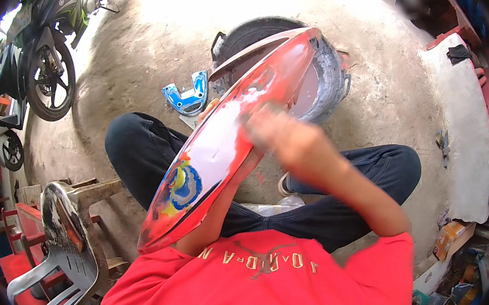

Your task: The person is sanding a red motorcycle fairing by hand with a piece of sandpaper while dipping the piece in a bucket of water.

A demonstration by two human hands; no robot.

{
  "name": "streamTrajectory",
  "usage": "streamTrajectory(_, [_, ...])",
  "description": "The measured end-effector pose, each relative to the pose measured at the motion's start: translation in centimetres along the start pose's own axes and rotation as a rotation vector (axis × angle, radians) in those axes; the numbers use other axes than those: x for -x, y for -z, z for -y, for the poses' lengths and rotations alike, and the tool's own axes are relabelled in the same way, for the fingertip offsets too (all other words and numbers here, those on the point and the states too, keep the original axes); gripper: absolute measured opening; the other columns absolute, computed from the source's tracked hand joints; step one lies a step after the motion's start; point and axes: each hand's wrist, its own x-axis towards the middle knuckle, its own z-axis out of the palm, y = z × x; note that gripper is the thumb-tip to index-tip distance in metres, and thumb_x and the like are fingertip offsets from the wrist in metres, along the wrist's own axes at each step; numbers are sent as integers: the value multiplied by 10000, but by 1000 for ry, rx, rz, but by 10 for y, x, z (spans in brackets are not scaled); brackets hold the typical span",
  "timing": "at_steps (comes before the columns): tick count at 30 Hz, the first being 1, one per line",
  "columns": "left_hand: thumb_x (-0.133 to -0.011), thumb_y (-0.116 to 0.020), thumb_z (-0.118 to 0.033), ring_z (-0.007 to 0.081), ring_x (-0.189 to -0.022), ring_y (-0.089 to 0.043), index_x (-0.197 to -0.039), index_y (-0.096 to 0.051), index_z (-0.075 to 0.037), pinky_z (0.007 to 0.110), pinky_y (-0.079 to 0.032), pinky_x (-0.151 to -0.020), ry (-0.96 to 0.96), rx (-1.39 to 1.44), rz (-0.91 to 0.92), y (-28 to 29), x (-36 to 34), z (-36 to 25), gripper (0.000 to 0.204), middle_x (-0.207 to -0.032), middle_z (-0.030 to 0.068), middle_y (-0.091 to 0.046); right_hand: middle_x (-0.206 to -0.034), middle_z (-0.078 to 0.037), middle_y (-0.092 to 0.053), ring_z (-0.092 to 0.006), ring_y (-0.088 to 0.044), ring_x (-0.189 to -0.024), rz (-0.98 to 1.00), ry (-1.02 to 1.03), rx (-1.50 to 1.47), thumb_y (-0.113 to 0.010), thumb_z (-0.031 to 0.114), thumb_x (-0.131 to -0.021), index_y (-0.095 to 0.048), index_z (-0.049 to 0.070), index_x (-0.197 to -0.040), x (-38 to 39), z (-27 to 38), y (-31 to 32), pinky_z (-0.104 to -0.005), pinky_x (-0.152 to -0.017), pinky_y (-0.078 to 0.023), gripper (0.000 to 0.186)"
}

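Observation:
A long red motorcycle body panel (216, 144) with pale sanded-looking patches and a blue and yellow marking lies slantwise across my lap. It reaches from beside my left arm out over a dark round basin (334, 67). My left arm passes beneath the panel, and the fingertips of my left hand (207, 111) curl over its left edge; the rest of that hand is hidden. On the panel's upper right face rests my right hand (284, 134), smeared by motion. Whether anything lies under its fingers cannot be made out. The basin holds murky greyish liquid.
A small blue and white curved part (189, 107) lies on the concrete floor left of the basin. Motorcycles (52, 69) stand at the far left. A worn plastic chair (74, 242) is at the near left. Boxes and clutter (454, 240) line the right side.

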Motion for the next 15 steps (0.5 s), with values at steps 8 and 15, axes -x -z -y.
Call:
streamTrajectory(8, [-989, -494, -511, 350, -1219, -619, -1435, -525, -53, 591, -467, -1061, -14, 201, 172, -30, 9, 8, 640, -1364, 204, -628, -1354, -166, -663, -274, -667, -1243, -65, 143, 85, -560, 101, -942, -616, 22, -1348, -6, 25, -3, -395, -1058, -545, 417])
streamTrajectory(15, [-1018, -435, -535, 366, -1274, -596, -1473, -491, -24, 547, -510, -1043, -72, 262, 84, 57, 4, 13, 686, -1405, 201, -599, -1365, -176, -660, -327, -659, -1253, -75, 48, 4, -531, 14, -924, -622, 57, -1385, -12, 15, -6, -426, -1050, -548, 472])
